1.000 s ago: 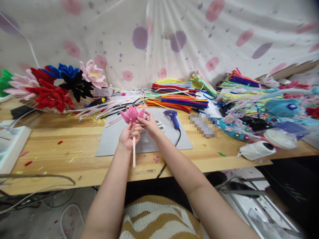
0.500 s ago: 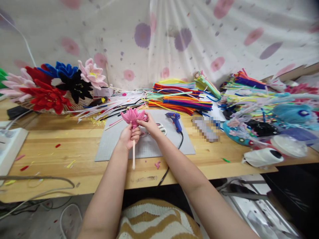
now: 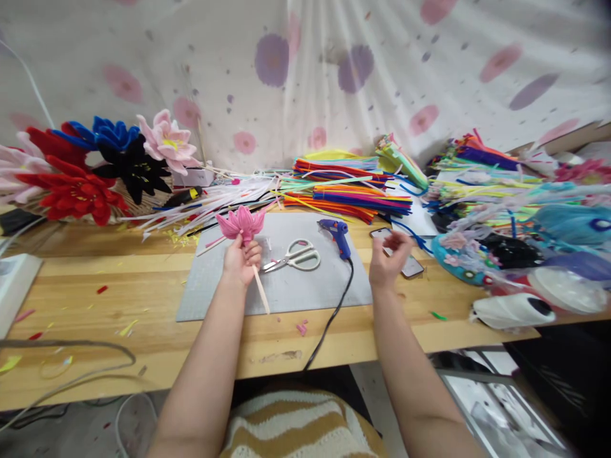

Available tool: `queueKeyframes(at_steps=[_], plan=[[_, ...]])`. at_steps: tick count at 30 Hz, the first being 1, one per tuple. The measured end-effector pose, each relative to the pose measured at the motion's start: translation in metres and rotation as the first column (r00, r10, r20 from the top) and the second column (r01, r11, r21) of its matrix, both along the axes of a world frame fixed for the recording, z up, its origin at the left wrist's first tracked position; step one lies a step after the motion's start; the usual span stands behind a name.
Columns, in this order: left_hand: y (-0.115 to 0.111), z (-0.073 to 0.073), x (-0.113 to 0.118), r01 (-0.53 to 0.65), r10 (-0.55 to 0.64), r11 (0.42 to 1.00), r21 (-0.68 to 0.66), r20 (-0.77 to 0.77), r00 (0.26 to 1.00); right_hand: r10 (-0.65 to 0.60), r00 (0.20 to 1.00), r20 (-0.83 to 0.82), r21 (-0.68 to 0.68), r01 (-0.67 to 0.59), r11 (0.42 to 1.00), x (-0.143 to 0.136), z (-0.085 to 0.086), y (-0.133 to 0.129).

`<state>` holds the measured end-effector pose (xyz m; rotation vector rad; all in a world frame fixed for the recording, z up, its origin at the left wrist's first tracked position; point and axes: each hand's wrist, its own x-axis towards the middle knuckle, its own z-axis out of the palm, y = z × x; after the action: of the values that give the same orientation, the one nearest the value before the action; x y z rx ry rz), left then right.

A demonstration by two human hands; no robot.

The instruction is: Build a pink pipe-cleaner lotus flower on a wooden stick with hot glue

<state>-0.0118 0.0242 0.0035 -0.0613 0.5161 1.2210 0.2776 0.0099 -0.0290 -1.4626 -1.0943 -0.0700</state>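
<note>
Pink pipe-cleaner flower [image 3: 241, 221] sits left of frame centre, its stem [image 3: 261, 291] gripped by the left hand [image 3: 241, 262], fingers curled: seemingly a holding step, calling for steadiness. The right hand [image 3: 389, 259], half-curled, apparently empty, is at the smartphone [image 3: 412, 268].

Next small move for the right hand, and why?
Probably bring the right hand across to the blue glue gun: it shows nothing in its grasp, and the gun lies on the grey mat just to its left, while the left hand already holds the pink chenille flower from below.
</note>
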Motion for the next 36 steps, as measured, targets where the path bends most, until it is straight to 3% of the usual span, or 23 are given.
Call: queueKeyframes(at_steps=[2,4,8,11,14,17,19,20,24,30,36], plan=[[0.000,-0.001,0.002,0.000,0.000,1.000,-0.001,0.009,1.000,0.136,0.990,0.028,-0.178,-0.129,0.975,0.007,-0.013,0.015],[-0.001,-0.002,0.005,-0.004,0.003,1.000,0.004,0.021,1.000,0.249,0.968,0.002,-0.365,-0.231,0.902,0.005,-0.023,0.031],[-0.005,-0.001,0.007,-0.017,0.016,1.000,0.010,0.037,0.999,0.312,0.949,-0.047,-0.598,-0.277,0.752,-0.007,-0.029,0.052],[-0.006,0.001,0.007,-0.025,0.025,1.000,0.002,0.045,0.999,0.277,0.955,-0.106,-0.601,-0.284,0.748,-0.014,-0.019,0.051],[-0.007,0.002,0.007,-0.022,0.021,1.000,0.008,0.070,0.997,0.413,0.864,-0.289,-0.482,-0.504,0.717,-0.024,-0.001,0.042],[-0.007,0.002,0.007,0.000,-0.001,1.000,0.013,0.092,0.996,0.625,0.653,-0.428,-0.385,-0.757,0.528,-0.044,0.020,0.030],[-0.007,0.002,0.007,0.017,-0.017,1.000,0.005,0.099,0.995,0.692,0.594,-0.410,-0.421,-0.797,0.434,-0.061,0.032,0.025],[-0.008,0.002,0.008,0.023,-0.023,1.000,-0.002,0.102,0.995,0.711,0.584,-0.393,-0.438,-0.798,0.414,-0.069,0.037,0.024],[-0.009,0.001,0.008,0.036,-0.033,0.999,-0.027,0.116,0.993,0.742,0.587,-0.323,-0.468,-0.781,0.414,-0.093,0.045,0.027],[-0.012,0.001,0.007,0.056,-0.050,0.998,-0.040,0.123,0.991,0.801,0.563,-0.201,-0.476,-0.771,0.423,-0.106,0.044,0.035],[-0.012,0.003,0.007,0.048,-0.043,0.998,-0.044,0.111,0.993,0.828,0.522,-0.204,-0.480,-0.791,0.380,-0.112,0.048,0.037]])
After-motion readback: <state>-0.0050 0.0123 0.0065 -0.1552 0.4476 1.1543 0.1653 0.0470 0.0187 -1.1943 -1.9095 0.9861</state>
